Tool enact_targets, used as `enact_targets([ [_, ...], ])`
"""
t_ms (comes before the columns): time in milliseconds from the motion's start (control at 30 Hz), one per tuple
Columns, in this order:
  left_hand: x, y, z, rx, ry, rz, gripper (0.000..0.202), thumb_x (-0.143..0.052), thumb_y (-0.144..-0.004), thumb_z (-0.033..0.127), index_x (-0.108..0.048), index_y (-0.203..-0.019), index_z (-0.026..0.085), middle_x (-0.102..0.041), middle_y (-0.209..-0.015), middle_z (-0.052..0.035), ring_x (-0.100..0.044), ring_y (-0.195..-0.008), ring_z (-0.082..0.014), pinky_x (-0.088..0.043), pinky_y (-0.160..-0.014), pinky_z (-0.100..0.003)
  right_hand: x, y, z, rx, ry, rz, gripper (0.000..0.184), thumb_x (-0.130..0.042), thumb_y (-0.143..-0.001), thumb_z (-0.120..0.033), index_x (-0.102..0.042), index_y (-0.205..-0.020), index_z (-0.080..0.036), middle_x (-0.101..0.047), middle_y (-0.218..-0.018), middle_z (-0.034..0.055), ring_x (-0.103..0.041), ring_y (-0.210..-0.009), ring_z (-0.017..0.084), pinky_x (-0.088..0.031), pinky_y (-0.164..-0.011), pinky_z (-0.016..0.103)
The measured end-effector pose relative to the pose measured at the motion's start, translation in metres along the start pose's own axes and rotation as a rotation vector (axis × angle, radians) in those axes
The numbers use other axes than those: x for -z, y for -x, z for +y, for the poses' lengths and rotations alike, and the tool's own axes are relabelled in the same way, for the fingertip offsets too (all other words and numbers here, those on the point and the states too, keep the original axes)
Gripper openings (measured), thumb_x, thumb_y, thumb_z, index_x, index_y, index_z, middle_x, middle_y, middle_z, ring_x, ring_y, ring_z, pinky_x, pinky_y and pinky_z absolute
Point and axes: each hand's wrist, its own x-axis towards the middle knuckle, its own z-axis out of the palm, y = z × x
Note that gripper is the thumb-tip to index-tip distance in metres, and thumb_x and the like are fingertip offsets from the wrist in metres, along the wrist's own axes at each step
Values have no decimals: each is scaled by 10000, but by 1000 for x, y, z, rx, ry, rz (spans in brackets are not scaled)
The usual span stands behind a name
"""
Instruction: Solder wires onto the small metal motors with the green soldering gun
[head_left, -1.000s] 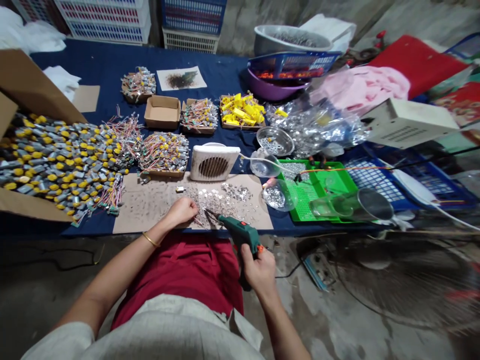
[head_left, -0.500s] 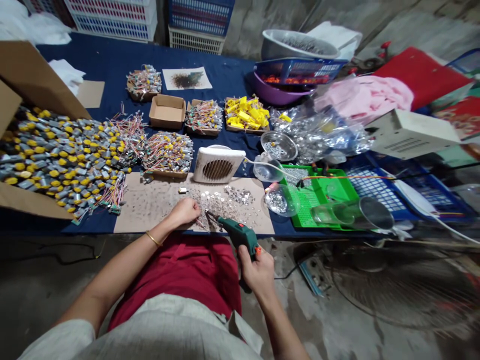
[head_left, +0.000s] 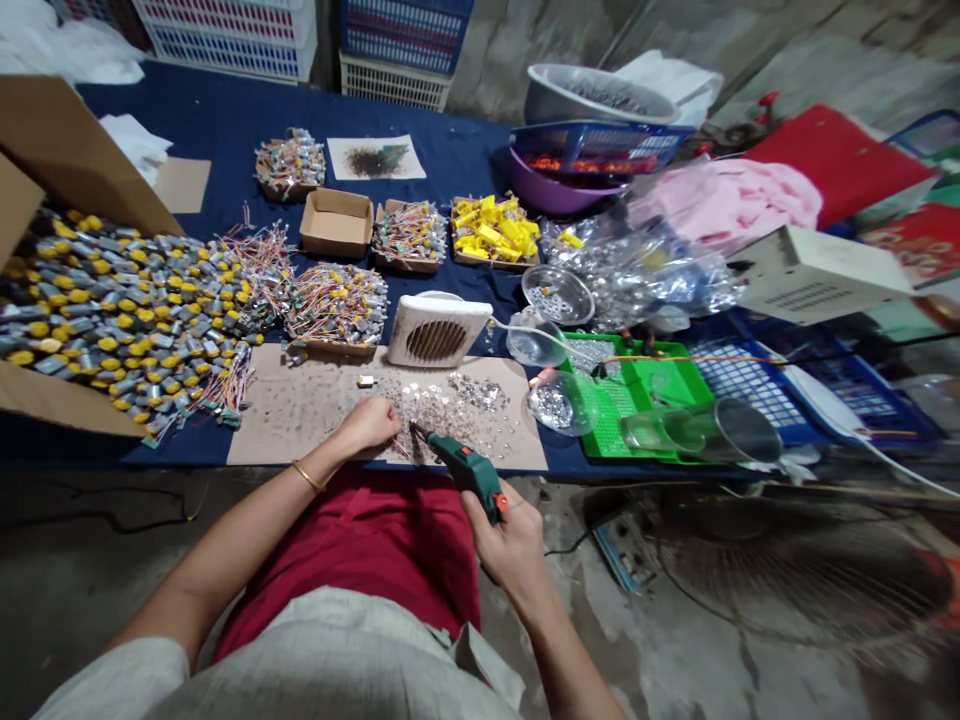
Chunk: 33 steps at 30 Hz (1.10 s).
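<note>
The work surface is a table (head_left: 225, 130) covered in dark blue cloth, with a cardboard sheet (head_left: 300, 410) laid along its near edge, directly under my hands.

My right hand (head_left: 510, 535) is wrapped around the grip of the green power tool (head_left: 469, 468), just off the table edge and above my lap. The tool's tip points up and left and meets the cardboard just beside my left hand (head_left: 369, 422). My left hand rests on the sheet with its fingers curled shut at the tool tip; what they pinch is too small to tell.

Loose shiny metal pieces (head_left: 457, 400) lie scattered just beyond both hands. A white vented housing (head_left: 435, 335) stands behind them. A clear bowl (head_left: 559, 403) and a green tray (head_left: 660, 385) sit right of the tool. A heap of yellow-capped motors (head_left: 135, 310) lies well left of my left hand.
</note>
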Motion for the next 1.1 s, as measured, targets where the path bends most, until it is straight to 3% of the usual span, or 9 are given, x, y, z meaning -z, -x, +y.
enact_targets([
  [333,3,1,3,31,-31,-45,154,-518,-672,173,-644,-591,138,-559,-495,-11,-495,-508,-116,-325,-531,-218,-2,-4,-14,139,199,-35,233,-547,-913,-346,-687,-947,-163,-710,-842,99,-679,-770,223,-514,-722,300],
  [633,3,0,2,15,-29,-42,173,-512,-676,182,-642,-574,133,-553,-479,-10,-491,-483,-110,-315,-511,-213,5,11,-8,74,257,61,332,-517,-916,-419,-694,-861,-143,-681,-705,74,-635,-621,191,-483,-614,270],
  [1100,0,2,-1,27,40,-47,181,-508,-683,213,-632,-580,131,-544,-458,-5,-499,-458,-109,-310,-483,-208,5,14,-3,65,252,130,346,-514,-909,-437,-690,-833,-150,-666,-646,61,-619,-578,185,-486,-620,271],
])
